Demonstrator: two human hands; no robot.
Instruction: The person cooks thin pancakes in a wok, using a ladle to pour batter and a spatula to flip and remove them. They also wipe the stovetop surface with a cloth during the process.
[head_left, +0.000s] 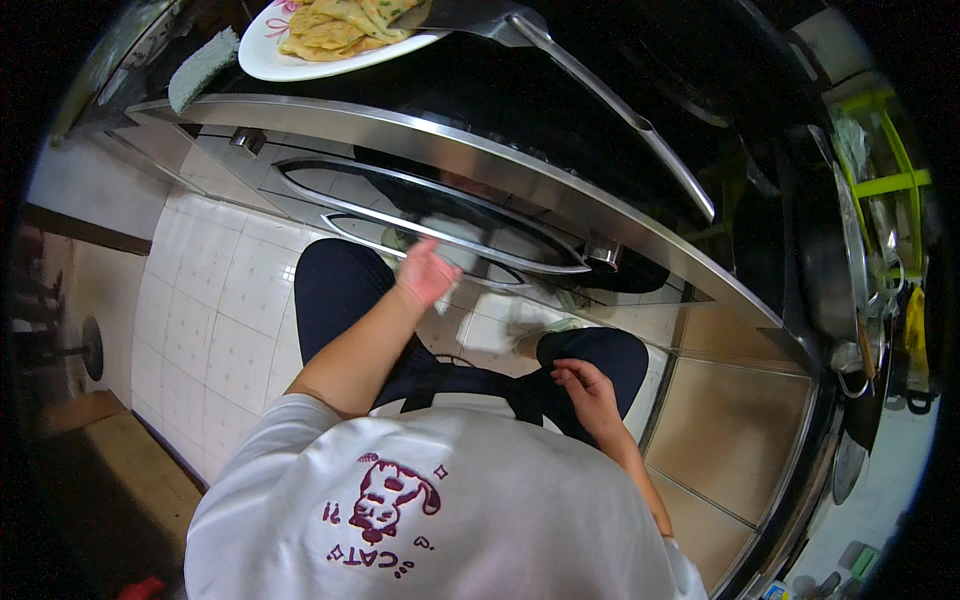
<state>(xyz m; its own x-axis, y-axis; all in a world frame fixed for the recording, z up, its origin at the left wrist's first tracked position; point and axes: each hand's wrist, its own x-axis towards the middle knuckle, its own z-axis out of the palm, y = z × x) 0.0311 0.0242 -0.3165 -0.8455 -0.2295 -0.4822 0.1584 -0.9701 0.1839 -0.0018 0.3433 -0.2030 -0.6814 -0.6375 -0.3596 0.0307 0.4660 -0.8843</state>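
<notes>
My left hand (429, 271) is reached forward, blurred, close to the oval-trimmed glossy front panel (480, 217) of a cooker. A whitish shape shows beside its fingers; whether this is a cloth or a reflection, I cannot tell. Near my right knee, my right hand (589, 390) hangs with loosely curved fingers and nothing seen in it. Above the panel, a white oval plate (300, 69) of folded pancakes (330, 30) sits on the black cooktop (480, 97). A metal spatula (600, 86) rests with its blade at the plate.
A pale green sponge (202, 69) lies left of the plate. Chrome knobs (602, 253) stick out from the panel. On the right, a lime-green rack (892, 182) and a pan (821, 247) stand at the counter. White floor tiles (210, 300) show at left, and brown cabinet doors (727, 431) at right.
</notes>
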